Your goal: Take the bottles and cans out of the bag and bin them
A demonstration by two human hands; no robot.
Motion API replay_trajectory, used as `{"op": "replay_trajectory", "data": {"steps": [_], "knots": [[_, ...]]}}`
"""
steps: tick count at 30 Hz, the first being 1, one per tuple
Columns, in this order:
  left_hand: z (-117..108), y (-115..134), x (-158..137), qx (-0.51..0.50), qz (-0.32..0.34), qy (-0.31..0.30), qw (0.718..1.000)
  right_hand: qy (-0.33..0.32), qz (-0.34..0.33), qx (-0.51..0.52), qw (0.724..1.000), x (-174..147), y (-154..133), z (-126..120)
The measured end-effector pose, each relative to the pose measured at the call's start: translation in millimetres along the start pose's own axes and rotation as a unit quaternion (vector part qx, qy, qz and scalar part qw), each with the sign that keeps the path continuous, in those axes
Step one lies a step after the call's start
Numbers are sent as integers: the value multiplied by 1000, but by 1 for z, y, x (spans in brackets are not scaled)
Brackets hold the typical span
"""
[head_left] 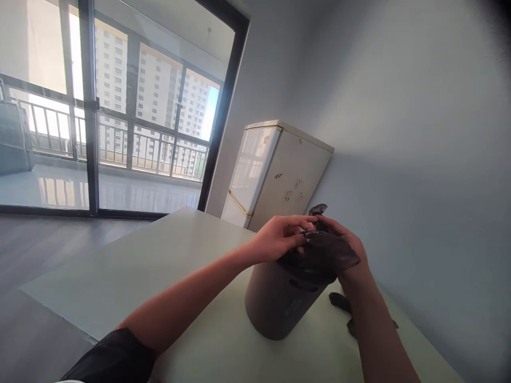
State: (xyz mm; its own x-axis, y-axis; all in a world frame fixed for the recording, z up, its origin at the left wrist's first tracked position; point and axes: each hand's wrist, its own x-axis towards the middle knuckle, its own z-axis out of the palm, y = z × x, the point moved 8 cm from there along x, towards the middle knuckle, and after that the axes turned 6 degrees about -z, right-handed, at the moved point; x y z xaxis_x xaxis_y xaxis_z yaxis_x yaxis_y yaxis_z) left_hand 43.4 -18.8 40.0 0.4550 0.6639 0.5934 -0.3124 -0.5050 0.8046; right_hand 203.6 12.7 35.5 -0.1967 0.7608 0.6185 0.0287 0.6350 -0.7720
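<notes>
A dark grey trash can (275, 300) stands on the pale green table, and a black plastic garbage bag (327, 255) covers its top. My left hand (279, 236) has its fingers closed on the bag at the top of the can. My right hand (353, 250) reaches round the far right side, its fingers closed on the gathered plastic near my left fingertips. A tuft of the bag sticks up beyond both hands. The bag's folds hide part of my right hand. Small dark pieces (340, 302) lie on the table, partly behind my right forearm.
The pale green table (159, 255) spreads to the left and front. A white refrigerator (279, 175) with worn spots stands behind it. A plain wall (419, 202) runs along the right side. Dark-framed sliding glass doors (94, 159) are at the back left.
</notes>
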Motion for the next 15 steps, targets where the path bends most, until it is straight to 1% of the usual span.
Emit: {"op": "replay_trajectory", "data": {"steps": [1, 3, 6, 8, 11, 13, 15], "knots": [[3, 1, -1, 9, 0, -2, 1000, 4, 13, 16, 1000, 0, 2, 0], [4, 2, -2, 36, -1, 13, 999, 7, 29, 51, 998, 1, 5, 1], [1, 1, -2, 85, -13, 37, 996, 11, 28, 73, 997, 4, 9, -2], [1, -1, -1, 108, -19, 27, 994, -10, 35, 74, 997, 6, 13, 0], [1, -5, -1, 109, -35, -1, 993, -44, 28, 81, 995, 6, 11, 5], [4, -9, -1, 93, -55, -31, 994, -41, 4, 86, 995, 5, 4, 6], [6, -10, -1, 64, -59, -55, 995, -40, -11, 77, 996, 3, -1, 7]]}}
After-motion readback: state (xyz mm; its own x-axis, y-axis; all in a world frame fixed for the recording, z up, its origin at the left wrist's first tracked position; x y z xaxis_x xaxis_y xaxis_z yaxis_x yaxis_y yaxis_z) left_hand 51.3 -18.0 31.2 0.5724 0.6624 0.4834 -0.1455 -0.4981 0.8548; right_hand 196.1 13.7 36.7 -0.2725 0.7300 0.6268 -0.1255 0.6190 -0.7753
